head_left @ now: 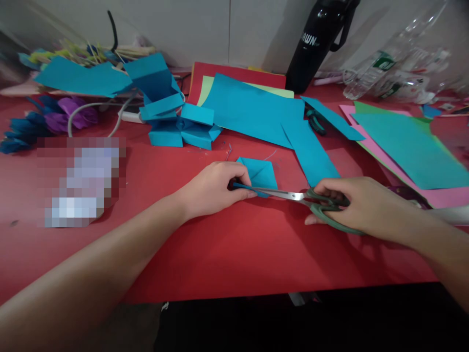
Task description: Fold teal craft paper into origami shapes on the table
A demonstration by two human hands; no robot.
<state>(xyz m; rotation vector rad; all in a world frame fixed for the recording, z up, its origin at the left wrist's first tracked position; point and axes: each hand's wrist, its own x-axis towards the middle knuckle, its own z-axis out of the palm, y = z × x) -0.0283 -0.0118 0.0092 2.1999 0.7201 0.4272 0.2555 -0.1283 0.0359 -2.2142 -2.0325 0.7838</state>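
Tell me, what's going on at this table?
A person's left hand pinches a small creased piece of blue paper over the red table. The right hand holds green-handled scissors up to that paper; whether a cut has begun is unclear. Folded blue paper shapes and a large blue sheet lie beyond.

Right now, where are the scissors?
In the head view, the scissors are just right of centre, held in the right hand, blades pointing toward the left hand at the near edge of the small folded blue paper.
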